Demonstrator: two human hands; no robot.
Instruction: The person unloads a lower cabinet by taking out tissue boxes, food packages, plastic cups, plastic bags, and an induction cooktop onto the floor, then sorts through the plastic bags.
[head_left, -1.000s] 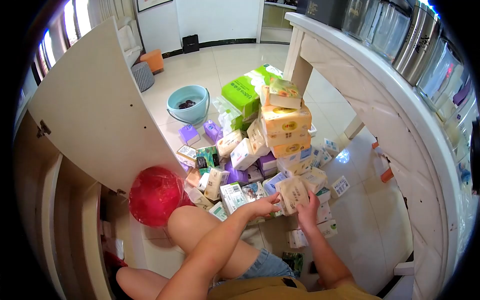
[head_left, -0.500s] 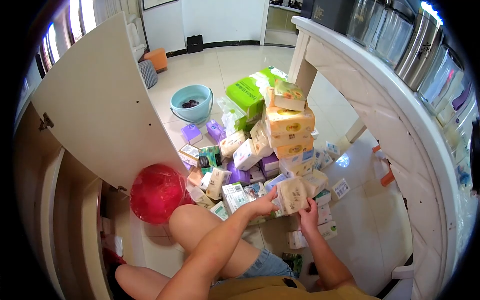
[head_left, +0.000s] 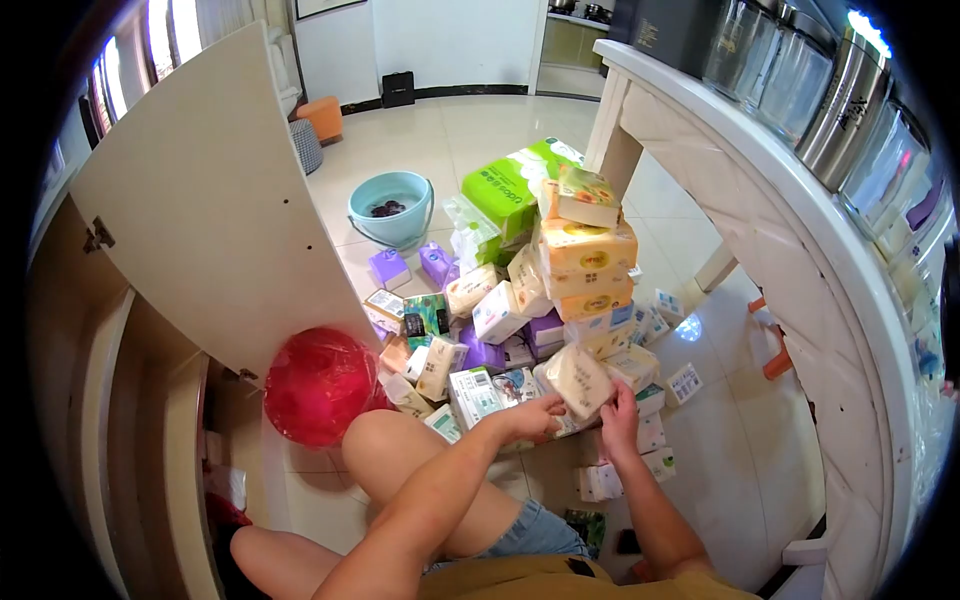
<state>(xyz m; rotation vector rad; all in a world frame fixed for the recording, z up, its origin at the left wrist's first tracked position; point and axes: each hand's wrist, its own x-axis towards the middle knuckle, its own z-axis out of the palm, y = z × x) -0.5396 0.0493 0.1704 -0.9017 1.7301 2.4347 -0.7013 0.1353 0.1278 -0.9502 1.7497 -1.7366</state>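
Observation:
A beige tissue pack [head_left: 579, 383] is held between my two hands, tilted, above the near edge of the pile. The fingers of my left hand [head_left: 535, 414] pinch its lower left side. On its right side, my right hand [head_left: 621, 416] grips the edge. Behind it rises a stack of orange tissue packs [head_left: 588, 245], with a green-and-orange pack [head_left: 587, 196] on top. White, beige and purple packs lie heaped to the left, among them a white-and-green pack [head_left: 474, 396]. A large green package [head_left: 508, 190] leans at the back of the pile.
A light blue bucket [head_left: 391, 208] with dark items inside stands behind the pile. A red lined bin [head_left: 320, 388] is beside the open cabinet door [head_left: 215, 215]. To the right, a white table [head_left: 720, 135] bears glass jars and a steel flask [head_left: 843, 110]. Loose packs lie near its legs.
The beige pack has turned and tilted between my hands, and my right hand has shifted slightly up. The whole view has drifted a little, with the scene moving right.

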